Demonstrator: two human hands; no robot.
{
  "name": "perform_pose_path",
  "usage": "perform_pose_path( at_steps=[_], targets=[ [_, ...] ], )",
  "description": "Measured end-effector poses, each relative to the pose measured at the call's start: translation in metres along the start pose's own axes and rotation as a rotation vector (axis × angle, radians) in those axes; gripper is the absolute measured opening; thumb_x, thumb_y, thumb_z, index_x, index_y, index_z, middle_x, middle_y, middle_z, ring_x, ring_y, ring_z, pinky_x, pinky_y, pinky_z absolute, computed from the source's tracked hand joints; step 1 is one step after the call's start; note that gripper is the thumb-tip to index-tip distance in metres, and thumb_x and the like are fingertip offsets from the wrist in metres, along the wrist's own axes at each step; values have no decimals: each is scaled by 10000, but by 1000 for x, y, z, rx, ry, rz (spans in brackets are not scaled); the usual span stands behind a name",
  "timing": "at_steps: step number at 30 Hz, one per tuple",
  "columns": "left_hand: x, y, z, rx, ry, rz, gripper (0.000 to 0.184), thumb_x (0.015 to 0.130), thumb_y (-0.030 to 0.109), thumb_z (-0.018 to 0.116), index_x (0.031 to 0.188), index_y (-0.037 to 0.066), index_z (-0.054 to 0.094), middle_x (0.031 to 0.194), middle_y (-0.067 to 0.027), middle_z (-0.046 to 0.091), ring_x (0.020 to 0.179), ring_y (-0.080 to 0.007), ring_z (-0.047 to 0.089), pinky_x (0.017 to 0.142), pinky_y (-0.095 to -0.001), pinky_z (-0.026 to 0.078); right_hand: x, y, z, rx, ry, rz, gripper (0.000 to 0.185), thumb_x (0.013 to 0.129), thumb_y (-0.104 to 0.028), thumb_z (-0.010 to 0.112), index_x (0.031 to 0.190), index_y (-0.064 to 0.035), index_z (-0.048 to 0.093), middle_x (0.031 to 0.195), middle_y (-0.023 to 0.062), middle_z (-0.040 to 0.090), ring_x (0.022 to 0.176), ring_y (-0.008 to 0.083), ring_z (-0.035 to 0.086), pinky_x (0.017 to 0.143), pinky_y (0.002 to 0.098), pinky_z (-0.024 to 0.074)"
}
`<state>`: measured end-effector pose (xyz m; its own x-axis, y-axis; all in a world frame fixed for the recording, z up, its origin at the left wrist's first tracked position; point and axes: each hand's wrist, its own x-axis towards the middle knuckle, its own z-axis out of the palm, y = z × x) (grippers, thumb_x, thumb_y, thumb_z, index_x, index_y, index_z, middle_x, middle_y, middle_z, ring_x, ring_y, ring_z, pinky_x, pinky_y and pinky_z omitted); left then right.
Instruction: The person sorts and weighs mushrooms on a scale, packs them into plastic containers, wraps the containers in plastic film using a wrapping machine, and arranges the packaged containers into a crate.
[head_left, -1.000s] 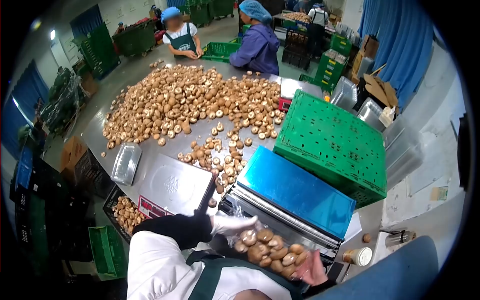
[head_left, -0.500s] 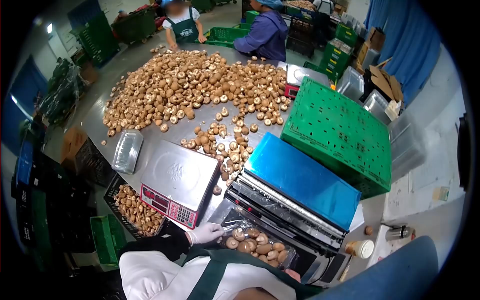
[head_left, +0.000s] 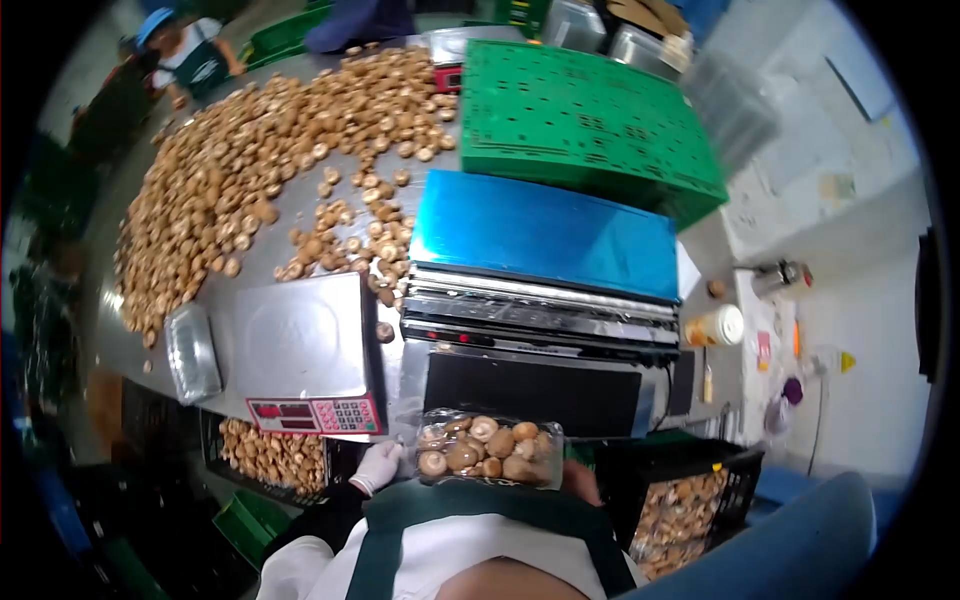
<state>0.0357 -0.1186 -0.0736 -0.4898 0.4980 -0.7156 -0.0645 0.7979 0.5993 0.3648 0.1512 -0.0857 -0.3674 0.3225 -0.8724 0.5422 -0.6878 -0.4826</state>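
A clear plastic-wrapped tray of brown mushrooms (head_left: pixel 490 450) is close to my body, just below the black plate (head_left: pixel 530 395) of the wrapping machine. My left hand (head_left: pixel 379 466), in a white glove, is beside the tray's left end; its fingers are too small and blurred to read. My right hand (head_left: pixel 581 482) is bare and at the tray's right end, with its fingers mostly hidden. The machine's blue cover (head_left: pixel 545 235) lies beyond the plate. To the left is a scale (head_left: pixel 300 335) with a red keypad.
A large mushroom pile (head_left: pixel 230 170) spreads over the metal table (head_left: pixel 255 260). A green crate (head_left: pixel 590 120) stands behind the machine, and a clear tray stack (head_left: pixel 192 352) is left of the scale. Mushroom crates are below both sides. A co-worker (head_left: pixel 190 50) stands at the far left.
The view has turned right and down. The wrapped mushroom tray has moved from over the machine's front to near my body, and both hands have moved with it.
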Motion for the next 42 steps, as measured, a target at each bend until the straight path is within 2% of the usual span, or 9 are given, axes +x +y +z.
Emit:
perform_pose_path(
  at_steps=[2,13,20,22,24,29,33,38,42],
  targets=[
    [65,-84,51,-106,-163,242,292,903,276,492,907,7,605,831,-139,632,723,-218,579,679,-343,462,-14,-42,59,-733,-81,-318,329,912,-285,477,1104,-29,552,1043,88,588,937,173,561,820,297,458],
    [71,117,44,-255,-767,169,288,906,289,494,971,23,584,857,-123,617,726,-211,571,688,-344,470,-22,-60,143,-310,-209,-566,340,927,-305,460,1093,-28,568,1003,59,603,913,141,555,788,269,451],
    [55,190,64,-271,-1061,61,294,908,298,495,1012,33,571,874,-112,606,729,-207,565,693,-345,476,-109,-80,88,188,-63,-836,351,937,-317,449,1086,-27,578,977,40,612,898,121,552,768,251,446],
    [47,206,72,-252,-1126,39,296,909,300,495,1024,36,568,878,-110,603,730,-206,564,695,-345,478,-154,-91,66,188,-111,-662,360,934,-314,480,1098,-11,582,1011,32,618,908,112,552,768,249,445],
    [38,215,76,-226,-1174,17,299,910,302,496,1036,39,564,883,-107,601,730,-205,562,696,-346,479,-189,-106,88,-314,67,-886,302,913,-233,540,1075,18,585,950,48,656,821,102,577,723,258,468],
    [19,227,82,-187,-1271,-18,309,911,308,496,1065,47,555,895,-99,593,732,-202,558,700,-346,483,-179,-71,82,-13,381,-1006,213,885,-132,559,1048,-13,629,837,47,679,725,72,581,643,233,475],
    [17,228,77,-191,-1275,-20,318,912,313,497,1088,53,547,904,-94,588,734,-200,555,704,-347,486,-226,4,22,252,872,-874,168,857,-126,620,953,4,667,865,30,671,762,78,585,670,233,481],
    [84,207,49,-155,-1206,-69,372,892,439,495,1115,140,510,964,-71,571,750,-197,549,629,-337,470,-319,139,-70,350,1545,-643,197,852,-184,610,777,-14,677,645,-31,604,559,47,515,507,230,424],
    [117,194,29,-271,-1109,-87,348,906,441,460,1098,155,513,924,-36,566,714,-171,531,594,-301,449,-372,203,-104,255,1467,-290,273,838,-244,654,724,3,675,588,-31,580,511,45,490,468,239,402]
  ],
)
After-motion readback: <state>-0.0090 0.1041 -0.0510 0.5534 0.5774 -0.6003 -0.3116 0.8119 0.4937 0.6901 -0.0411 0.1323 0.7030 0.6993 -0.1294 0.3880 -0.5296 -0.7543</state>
